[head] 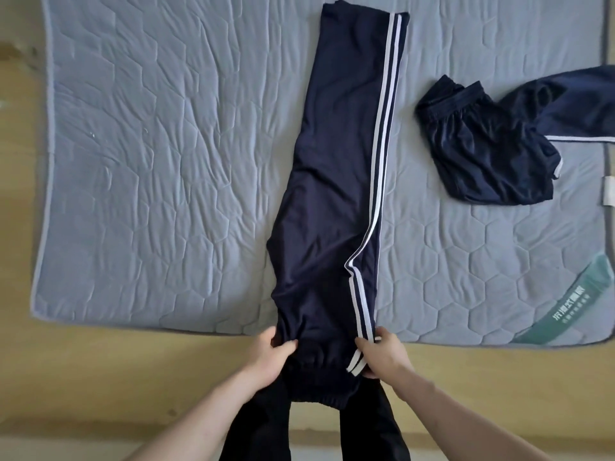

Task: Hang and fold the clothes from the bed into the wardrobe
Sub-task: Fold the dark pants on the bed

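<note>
Navy track pants (pixel 336 181) lie lengthwise on the grey quilted mattress pad (pixel 159 144), legs stacked, white side stripes on the right, waistband hanging over the near edge. Left hand (pixel 271 356) pinches the waist's left side, right hand (pixel 382 356) pinches the striped right side. A second dark garment (pixel 492 151) lies crumpled at far right, well apart.

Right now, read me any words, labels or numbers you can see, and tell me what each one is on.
Green diagonal band on the grey quilted mattress pad: white characters, upside down and too blurred to read.
White tag at the pad's right edge: no text legible.
Navy striped track pants, gripped by both hands: no text visible.
</note>
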The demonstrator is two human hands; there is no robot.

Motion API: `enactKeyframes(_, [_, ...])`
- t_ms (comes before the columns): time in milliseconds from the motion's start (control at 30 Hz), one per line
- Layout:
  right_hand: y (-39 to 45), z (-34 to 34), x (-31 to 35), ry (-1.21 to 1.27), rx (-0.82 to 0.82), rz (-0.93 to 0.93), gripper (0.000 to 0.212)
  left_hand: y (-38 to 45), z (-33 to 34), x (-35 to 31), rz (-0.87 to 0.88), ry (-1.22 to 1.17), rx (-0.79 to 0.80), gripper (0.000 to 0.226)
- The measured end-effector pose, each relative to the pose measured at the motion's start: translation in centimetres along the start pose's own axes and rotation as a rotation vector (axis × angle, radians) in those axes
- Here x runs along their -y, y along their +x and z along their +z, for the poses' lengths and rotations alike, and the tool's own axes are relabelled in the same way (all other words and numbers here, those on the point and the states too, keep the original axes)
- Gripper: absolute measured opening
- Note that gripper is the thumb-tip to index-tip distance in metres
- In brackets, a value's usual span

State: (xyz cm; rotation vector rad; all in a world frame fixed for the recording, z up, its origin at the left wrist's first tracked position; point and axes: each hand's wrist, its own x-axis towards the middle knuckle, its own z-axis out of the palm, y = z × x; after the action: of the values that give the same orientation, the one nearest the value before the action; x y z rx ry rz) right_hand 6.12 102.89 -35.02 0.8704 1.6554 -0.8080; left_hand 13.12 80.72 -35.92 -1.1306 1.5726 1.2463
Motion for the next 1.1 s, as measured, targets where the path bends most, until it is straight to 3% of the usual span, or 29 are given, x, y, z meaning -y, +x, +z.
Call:
enactKeyframes(133, [-0.4,-2.4,5.3,0.166,-0.017,-0.047,0.045,-0.8,-2.3,-7.0,0.072,-0.014,-0.1,0.02])
enactKeyframes(267, [-0.5,-5.4,12.5,0.25,0.006,-0.127,0.021,0.1,-4.5,-15.3,0.16,-0.129,-0.173,0.032])
enactKeyframes(367, [-0.3,-7.8,17.5,0.323,0.047,-0.183,0.012,1.7,-6.1,-21.4,0.245,-0.224,-0.125,0.011])
enactKeyframes(533, [1.2,-10.3,24.0,0.468,0.04,-0.252,0.033,4.7,-8.2,-28.4,0.273,-0.411,-0.001,0.028])
enactKeyframes(600, [2.1,-10.5,25.1,0.513,0.029,-0.277,0.034,6.5,-8.8,-29.1,0.323,-0.384,-0.008,0.036])
enactKeyframes(700, [4.2,-9.4,24.5,0.377,-0.073,-0.307,0.032,9.3,-8.9,-27.7,0.329,-0.194,-0.183,0.048])
enactKeyframes(767, [5.9,-8.2,22.8,0.169,-0.152,-0.304,0.044,10.7,-8.7,-25.3,0.292,0.047,-0.292,0.05])
enactKeyframes(867, [8.2,-7.0,20.0,-0.071,-0.232,-0.304,0.068,12.5,-8.3,-21.3,0.227,0.228,-0.295,0.07])
enactKeyframes(1000, [11.2,-6.6,18.3,-0.073,-0.245,-0.287,0.095,14.4,-7.3,-19.1,0.141,0.12,-0.198,0.098])
enactKeyframes(1100, [12.9,-6.4,18.7,-0.005,-0.224,-0.25,0.1,15.8,-6.0,-19.5,0.153,-0.039,-0.111,0.089])
